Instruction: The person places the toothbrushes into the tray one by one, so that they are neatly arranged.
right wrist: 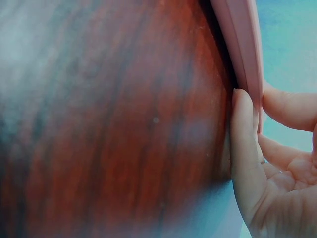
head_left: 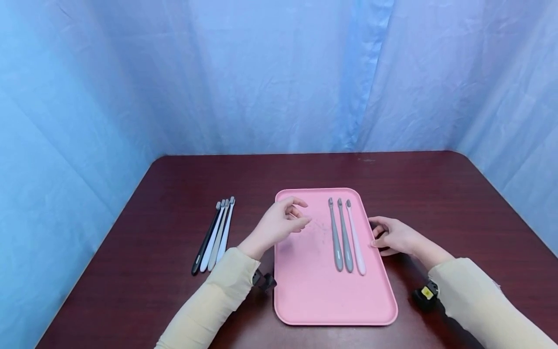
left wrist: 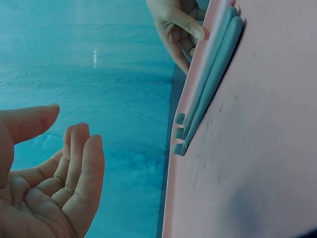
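A pink tray (head_left: 318, 300) lies on the table with three toothbrushes side by side in its right half: two grey ones, one of them the left grey toothbrush (head_left: 335, 237), and a pale pink toothbrush (head_left: 356, 240). Their heads point to the far end. Above the tray's left half hovers my left hand (head_left: 279, 220), fingers loosely bent and nothing in them. My right hand (head_left: 394, 236) pinches the tray's right rim, the thumb on top and a finger (right wrist: 243, 134) against the outer underside.
Left of the tray, several more toothbrushes (head_left: 214, 237) lie close together on the dark red table (head_left: 144, 232): black, white and beige. Blue curtains (head_left: 279, 77) hang behind the table and along both sides.
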